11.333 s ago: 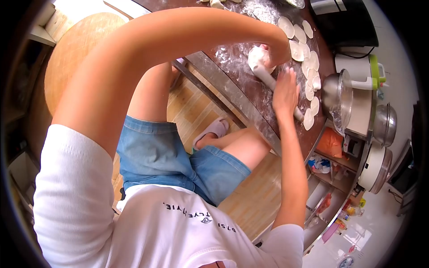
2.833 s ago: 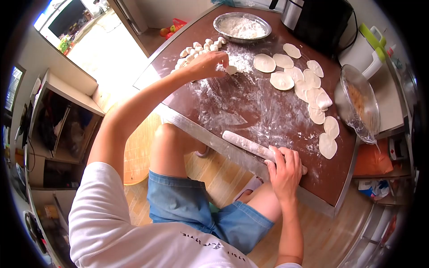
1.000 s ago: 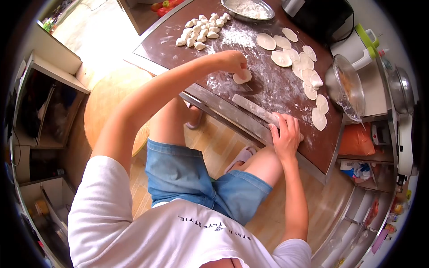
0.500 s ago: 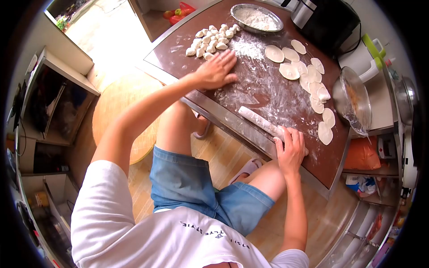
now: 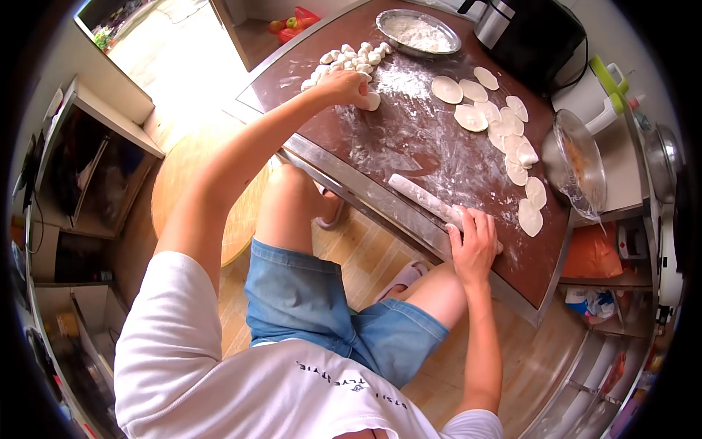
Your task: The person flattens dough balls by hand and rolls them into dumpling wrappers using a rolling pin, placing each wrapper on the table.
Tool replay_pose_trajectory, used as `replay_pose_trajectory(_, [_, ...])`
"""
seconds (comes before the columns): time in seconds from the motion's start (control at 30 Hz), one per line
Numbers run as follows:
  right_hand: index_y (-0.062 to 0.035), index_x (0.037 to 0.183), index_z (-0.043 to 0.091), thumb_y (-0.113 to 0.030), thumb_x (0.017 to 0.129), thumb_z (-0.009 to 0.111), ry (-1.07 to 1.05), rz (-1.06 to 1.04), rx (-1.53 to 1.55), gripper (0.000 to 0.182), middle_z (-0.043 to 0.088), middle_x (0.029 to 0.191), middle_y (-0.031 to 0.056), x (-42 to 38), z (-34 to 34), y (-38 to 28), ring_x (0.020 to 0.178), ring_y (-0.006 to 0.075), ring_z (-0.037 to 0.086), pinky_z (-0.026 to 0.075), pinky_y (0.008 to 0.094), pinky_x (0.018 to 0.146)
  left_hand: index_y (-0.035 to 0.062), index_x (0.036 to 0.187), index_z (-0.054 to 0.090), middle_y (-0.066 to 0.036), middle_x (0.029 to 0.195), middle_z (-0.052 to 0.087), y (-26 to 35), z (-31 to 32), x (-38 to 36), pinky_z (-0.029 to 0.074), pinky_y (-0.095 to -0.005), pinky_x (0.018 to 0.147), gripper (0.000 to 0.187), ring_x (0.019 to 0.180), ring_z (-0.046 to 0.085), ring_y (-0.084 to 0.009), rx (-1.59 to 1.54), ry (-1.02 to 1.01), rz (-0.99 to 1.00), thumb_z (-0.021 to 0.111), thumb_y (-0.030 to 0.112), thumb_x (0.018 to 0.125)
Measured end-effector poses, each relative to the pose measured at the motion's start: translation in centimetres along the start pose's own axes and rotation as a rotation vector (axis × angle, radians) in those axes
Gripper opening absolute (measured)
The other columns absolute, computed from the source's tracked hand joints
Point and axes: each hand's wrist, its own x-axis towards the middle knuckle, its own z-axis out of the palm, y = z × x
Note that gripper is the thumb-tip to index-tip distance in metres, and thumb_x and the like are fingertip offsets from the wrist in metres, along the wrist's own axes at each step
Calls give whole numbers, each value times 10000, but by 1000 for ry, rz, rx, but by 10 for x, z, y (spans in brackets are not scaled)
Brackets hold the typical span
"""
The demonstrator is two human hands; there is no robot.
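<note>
My left hand (image 5: pixel 345 89) is at the near edge of a pile of small dough pieces (image 5: pixel 363 55), its fingers curled downward. A pale, rounded dough piece (image 5: pixel 374 101) shows at its fingertips and looks gripped, though the fingers partly hide it. My right hand (image 5: pixel 475 240) is closed around the near end of a flour-dusted rolling pin (image 5: pixel 419 196), which lies at a slant close to the table's front edge. Several thin round dough wrappers (image 5: pixel 470 117) are spread, partly overlapping, along the table's right side.
Loose flour (image 5: pixel 402 82) dusts the brown table (image 5: pixel 307 135). At the back is a metal bowl of flour (image 5: pixel 418 33), beside a black appliance (image 5: pixel 537 44). A covered bowl of filling (image 5: pixel 579 164) stands by the right edge. A round wooden stool (image 5: pixel 183 175) is at left.
My left hand has gone from lying flat with fingers spread on the table to curled fingers at a dough piece, slightly farther back. My right hand and the rolling pin stay almost still.
</note>
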Motion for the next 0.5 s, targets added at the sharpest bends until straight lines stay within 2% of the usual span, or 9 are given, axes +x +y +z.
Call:
replay_pose_trajectory(0.1, [-91,1072,571,-176,760,635,5,3,-5,330,531,975,68,0,0,-2,916,262,496,411,394,789,100,892,590,-68,812,627,22,-10,-8,440,-366,698,369,837,595,-241,-107,-4,-186,684,374,665])
replay_pose_trajectory(0.2, [-95,1073,572,-180,758,638,0,6,-2,333,532,978,67,0,-1,-1,921,261,497,411,394,790,97,875,600,-85,833,626,15,15,0,445,-362,712,335,852,594,-236,-196,137,-178,695,338,661])
replay_pose_trajectory(0.23, [-96,1074,572,-181,756,639,1,4,-2,335,532,979,66,-1,-1,-1,921,260,497,411,393,789,75,866,599,-96,849,617,18,6,6,445,-361,727,279,863,584,-247,-206,-68,-186,673,282,695])
replay_pose_trajectory(0.4, [-99,1079,572,-184,752,646,4,2,4,346,534,985,64,0,-1,-1,920,256,499,410,388,788,62,859,581,-121,811,571,50,20,28,449,-373,726,164,804,564,-263,-213,232,194,609,168,737])
replay_pose_trajectory(0.47, [-100,1080,572,-186,750,648,6,0,3,349,535,986,64,0,0,0,918,256,500,410,388,788,62,852,570,-132,842,582,69,17,30,452,-385,758,154,834,568,-258,-179,330,154,609,180,761])
replay_pose_trajectory(0.5, [-101,1081,573,-186,750,649,7,-5,4,350,535,987,64,0,1,1,918,255,500,410,387,788,63,858,568,-134,850,586,75,17,28,453,-385,784,169,862,573,-249,-187,256,219,615,197,765])
